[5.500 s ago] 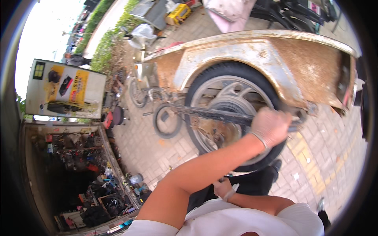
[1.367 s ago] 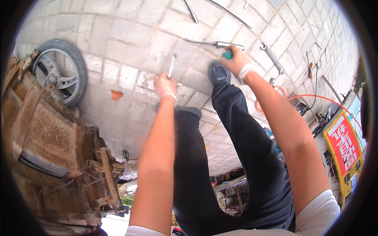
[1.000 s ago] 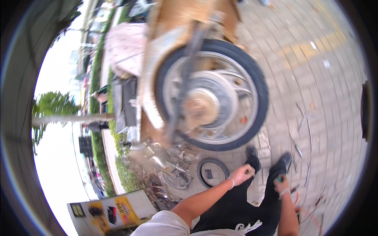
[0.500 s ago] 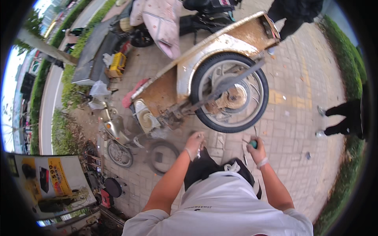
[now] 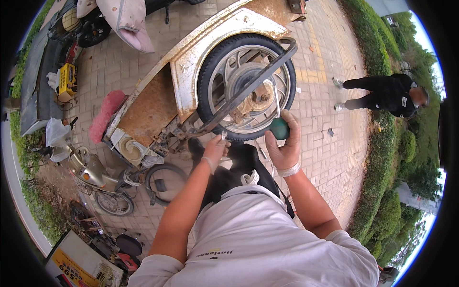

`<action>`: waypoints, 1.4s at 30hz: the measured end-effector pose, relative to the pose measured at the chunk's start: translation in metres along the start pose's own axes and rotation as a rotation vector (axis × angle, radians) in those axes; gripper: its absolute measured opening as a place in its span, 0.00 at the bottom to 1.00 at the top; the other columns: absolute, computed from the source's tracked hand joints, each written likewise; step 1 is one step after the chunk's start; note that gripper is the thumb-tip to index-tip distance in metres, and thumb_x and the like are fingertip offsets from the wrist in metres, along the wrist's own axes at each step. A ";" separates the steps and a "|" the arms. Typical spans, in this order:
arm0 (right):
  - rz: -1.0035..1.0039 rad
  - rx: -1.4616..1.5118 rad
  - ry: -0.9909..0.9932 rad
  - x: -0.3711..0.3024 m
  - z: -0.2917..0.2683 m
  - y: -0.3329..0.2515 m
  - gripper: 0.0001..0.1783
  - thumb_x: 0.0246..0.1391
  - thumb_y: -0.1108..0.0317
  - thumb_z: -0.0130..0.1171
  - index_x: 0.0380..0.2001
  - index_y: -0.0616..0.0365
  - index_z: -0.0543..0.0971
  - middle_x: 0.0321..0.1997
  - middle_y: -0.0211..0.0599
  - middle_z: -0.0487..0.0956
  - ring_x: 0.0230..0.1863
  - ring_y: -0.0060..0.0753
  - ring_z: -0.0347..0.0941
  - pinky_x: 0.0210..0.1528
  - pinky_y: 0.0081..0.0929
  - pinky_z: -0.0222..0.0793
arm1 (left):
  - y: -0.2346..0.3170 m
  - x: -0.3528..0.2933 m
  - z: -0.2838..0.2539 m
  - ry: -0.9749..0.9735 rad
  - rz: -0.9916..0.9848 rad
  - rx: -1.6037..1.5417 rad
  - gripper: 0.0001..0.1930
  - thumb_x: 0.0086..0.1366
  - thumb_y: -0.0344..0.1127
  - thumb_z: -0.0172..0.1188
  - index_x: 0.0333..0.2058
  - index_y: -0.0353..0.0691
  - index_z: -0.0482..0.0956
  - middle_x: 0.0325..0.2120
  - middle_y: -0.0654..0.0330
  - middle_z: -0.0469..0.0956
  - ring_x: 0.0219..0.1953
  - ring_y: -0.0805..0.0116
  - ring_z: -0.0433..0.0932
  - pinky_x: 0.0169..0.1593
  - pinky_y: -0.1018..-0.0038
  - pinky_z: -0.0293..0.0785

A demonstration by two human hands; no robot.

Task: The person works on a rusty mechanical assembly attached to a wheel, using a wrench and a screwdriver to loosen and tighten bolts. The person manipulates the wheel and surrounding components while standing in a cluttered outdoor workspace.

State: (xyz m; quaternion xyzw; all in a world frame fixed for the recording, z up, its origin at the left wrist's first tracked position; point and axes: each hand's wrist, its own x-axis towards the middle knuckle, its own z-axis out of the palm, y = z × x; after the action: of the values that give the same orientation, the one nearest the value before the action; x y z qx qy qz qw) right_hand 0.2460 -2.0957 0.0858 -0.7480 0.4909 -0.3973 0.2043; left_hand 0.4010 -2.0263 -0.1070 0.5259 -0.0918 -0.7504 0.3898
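Close to the wheel's right rim, my right hand (image 5: pixel 287 149) is closed round the rounded green handle of a screwdriver (image 5: pixel 279 128). Its metal shaft (image 5: pixel 276 101) points up in front of the spokes, beside the rusty hub (image 5: pixel 259 97); whether the tip touches anything I cannot tell. My left hand (image 5: pixel 214 151) is closed on a small wrench (image 5: pixel 224 135), whose silver end sticks out just below the tyre (image 5: pixel 204 76). A dark metal bar (image 5: pixel 248 86) crosses the wheel diagonally. The wheel sits under a rusty white fender (image 5: pixel 185 79) of a tipped-up vehicle.
A loose tyre (image 5: pixel 167 201) lies on the paving left of my legs. A parked motorcycle (image 5: pixel 88 167) and a yellow box (image 5: pixel 68 82) are farther left. At the right, a person in black (image 5: pixel 382 93) stands near a hedge (image 5: pixel 368 43).
My view has turned, so the scene sits farther left. My right hand has lifted the screwdriver from beside my leg up to the wheel. My left hand has come closer to the tyre.
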 end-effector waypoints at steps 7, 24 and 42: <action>-0.031 -0.112 -0.189 0.036 0.037 0.043 0.29 0.42 0.76 0.64 0.51 0.60 0.68 0.48 0.46 0.73 0.47 0.47 0.74 0.49 0.35 0.70 | 0.017 0.003 0.012 0.076 0.032 -0.049 0.11 0.69 0.34 0.48 0.46 0.40 0.75 0.26 0.62 0.74 0.20 0.77 0.72 0.23 0.79 0.70; 0.212 -0.217 -0.471 -0.031 0.048 0.036 0.26 0.42 0.69 0.61 0.48 0.57 0.69 0.39 0.51 0.74 0.39 0.57 0.74 0.38 0.44 0.72 | -0.046 0.055 0.013 -0.041 0.090 -0.355 0.10 0.69 0.34 0.51 0.46 0.41 0.76 0.34 0.65 0.80 0.27 0.81 0.74 0.28 0.84 0.69; 0.201 -0.447 -0.741 0.000 0.048 0.022 0.27 0.48 0.67 0.61 0.52 0.57 0.66 0.47 0.54 0.71 0.45 0.58 0.72 0.45 0.43 0.71 | -0.025 0.059 0.018 -0.009 0.212 0.017 0.16 0.69 0.38 0.49 0.29 0.32 0.77 0.23 0.64 0.75 0.27 0.78 0.70 0.35 0.77 0.68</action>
State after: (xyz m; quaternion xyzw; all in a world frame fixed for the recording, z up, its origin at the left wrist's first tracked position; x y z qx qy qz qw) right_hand 0.2717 -2.1097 0.0418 -0.8142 0.5286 0.0353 0.2374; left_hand 0.3651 -2.0542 -0.1553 0.5133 -0.1551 -0.7064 0.4620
